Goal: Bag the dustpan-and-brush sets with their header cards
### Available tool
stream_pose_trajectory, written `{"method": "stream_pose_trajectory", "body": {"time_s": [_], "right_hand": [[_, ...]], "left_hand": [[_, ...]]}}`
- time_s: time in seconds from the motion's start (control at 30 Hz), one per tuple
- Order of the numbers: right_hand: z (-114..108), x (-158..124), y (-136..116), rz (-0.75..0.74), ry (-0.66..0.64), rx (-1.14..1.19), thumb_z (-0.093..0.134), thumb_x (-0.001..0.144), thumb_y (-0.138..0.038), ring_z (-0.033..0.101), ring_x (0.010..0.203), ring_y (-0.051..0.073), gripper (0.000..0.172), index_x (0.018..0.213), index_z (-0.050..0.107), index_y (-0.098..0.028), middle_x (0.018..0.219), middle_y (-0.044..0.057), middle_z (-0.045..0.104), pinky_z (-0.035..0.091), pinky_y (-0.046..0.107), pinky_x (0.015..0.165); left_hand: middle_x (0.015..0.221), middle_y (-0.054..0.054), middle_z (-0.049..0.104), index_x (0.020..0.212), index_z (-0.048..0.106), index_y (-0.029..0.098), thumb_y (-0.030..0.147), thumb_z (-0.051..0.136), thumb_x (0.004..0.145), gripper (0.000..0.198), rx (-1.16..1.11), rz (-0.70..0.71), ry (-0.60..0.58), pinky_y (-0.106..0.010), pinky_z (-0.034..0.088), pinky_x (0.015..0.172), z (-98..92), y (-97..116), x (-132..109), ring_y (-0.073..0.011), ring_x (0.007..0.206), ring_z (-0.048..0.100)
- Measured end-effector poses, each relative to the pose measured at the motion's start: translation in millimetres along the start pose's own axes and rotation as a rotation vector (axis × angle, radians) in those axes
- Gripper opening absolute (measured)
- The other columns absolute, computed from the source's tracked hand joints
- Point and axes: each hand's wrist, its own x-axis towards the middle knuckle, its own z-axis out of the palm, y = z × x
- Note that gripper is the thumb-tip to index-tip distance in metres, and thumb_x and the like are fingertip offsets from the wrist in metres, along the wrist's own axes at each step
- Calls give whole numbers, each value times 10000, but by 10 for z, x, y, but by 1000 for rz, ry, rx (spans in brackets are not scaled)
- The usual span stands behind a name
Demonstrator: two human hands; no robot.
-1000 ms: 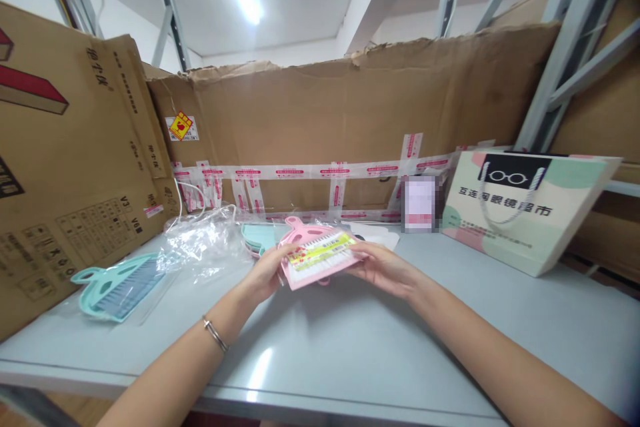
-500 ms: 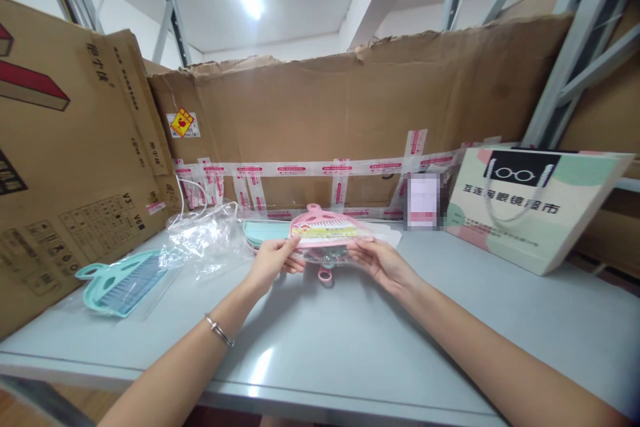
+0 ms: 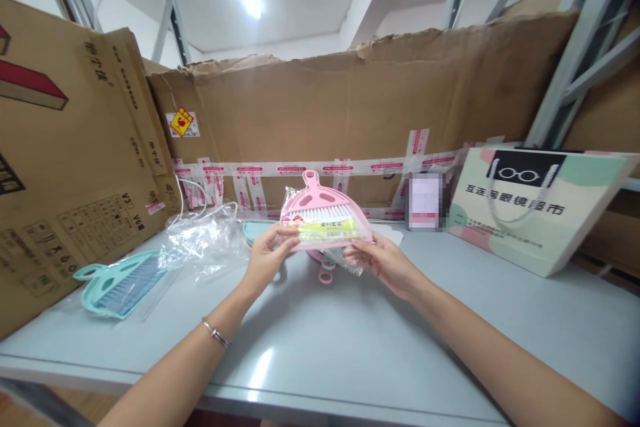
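Between my hands a pink dustpan and brush set [image 3: 325, 199] is tilted up, its handle pointing away from me. It has a clear wrapper and a yellow-green label across its front edge. My left hand [image 3: 270, 255] pinches the left corner, thumb on top. My right hand [image 3: 383, 261] grips the right corner and some of the loose plastic. Behind and below it lie more dustpans: part of a teal dustpan [image 3: 254, 229] shows at the left, and a pink handle [image 3: 325, 273] sticks out toward me. The held set hides most of that pile.
A wrapped teal dustpan and brush [image 3: 120, 285] lies at the left, with crumpled clear plastic [image 3: 207, 237] beside it. Cardboard boxes [image 3: 300, 113] wall the back and left. A paper bag [image 3: 530, 213] stands at the right of the grey table [image 3: 320, 353], near a blurred-out rectangular item [image 3: 425, 202].
The pink dustpan set has been raised and tipped up, so its face and label show more fully. Both hands keep hold of its corners.
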Motion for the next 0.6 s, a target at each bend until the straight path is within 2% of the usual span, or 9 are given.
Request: {"method": "stream_pose_trajectory", "body": {"time_s": [0.1, 0.13, 0.17, 0.2, 0.27, 0.33, 0.37, 0.43, 0.6], "right_hand": [[52, -39, 53, -84, -165, -94, 809, 455, -305, 637, 874, 223, 876, 1215, 384, -212, 1106, 120, 611, 519, 336, 717], [73, -41, 83, -135, -151, -141, 831, 387, -273, 624, 915, 238, 1058, 1289, 278, -243, 1180, 129, 562, 510, 360, 744], [92, -36, 114, -190, -89, -188, 841, 351, -245, 618, 926, 238, 1162, 1321, 202, -262, 1214, 131, 534, 504, 366, 757], [105, -24, 143, -240, 8, -224, 838, 362, -250, 620, 909, 229, 1165, 1325, 184, -265, 1209, 126, 535, 503, 359, 751], [112, 14, 181, -282, 174, -237, 785, 493, -357, 627, 827, 210, 909, 1257, 312, -222, 1106, 106, 596, 505, 338, 698], [94, 51, 186, -251, 226, -215, 694, 598, -455, 619, 720, 195, 598, 1080, 476, -178, 936, 78, 651, 493, 308, 605], [81, 62, 180, -233, 230, -206, 673, 614, -473, 608, 678, 185, 511, 995, 518, -170, 870, 64, 658, 481, 292, 565], [58, 71, 162, -221, 224, -194, 676, 606, -464, 589, 634, 166, 434, 897, 538, -173, 820, 43, 654, 460, 266, 514], [46, 56, 167, -249, 182, -183, 674, 613, -437, 582, 596, 150, 387, 855, 493, -196, 802, 15, 643, 448, 253, 473]], "left_hand": [[860, -26, 661, 685, 611, 197, 360, 635, 700, 166, -19, 16, 175, -280, 514, 668, 52, -21, -27, -196, 852, 611], [833, -22, 658, 676, 604, 194, 353, 639, 698, 164, -26, 36, 198, -276, 510, 671, 71, -31, -36, -192, 845, 610], [824, -23, 653, 687, 601, 191, 346, 639, 702, 160, -34, 60, 201, -273, 506, 681, 92, -42, -45, -187, 841, 608], [838, -25, 646, 722, 600, 189, 336, 634, 710, 152, -50, 89, 195, -271, 502, 696, 112, -53, -51, -180, 841, 605], [910, -30, 622, 874, 577, 199, 305, 629, 722, 192, -115, 160, 182, -272, 494, 731, 152, -71, -58, -164, 857, 596], [954, -24, 585, 1053, 481, 236, 273, 629, 723, 364, -213, 197, 176, -280, 490, 745, 182, -81, -58, -152, 868, 590], [951, -18, 571, 1109, 427, 252, 262, 631, 720, 439, -257, 193, 173, -283, 490, 745, 191, -85, -56, -149, 867, 589], [923, -14, 560, 1140, 380, 255, 261, 629, 721, 487, -305, 156, 155, -286, 487, 742, 199, -94, -49, -151, 866, 587], [956, -36, 571, 1088, 404, 236, 304, 582, 767, 373, -349, 122, 122, -290, 474, 743, 183, -133, -35, -155, 869, 574]]}}
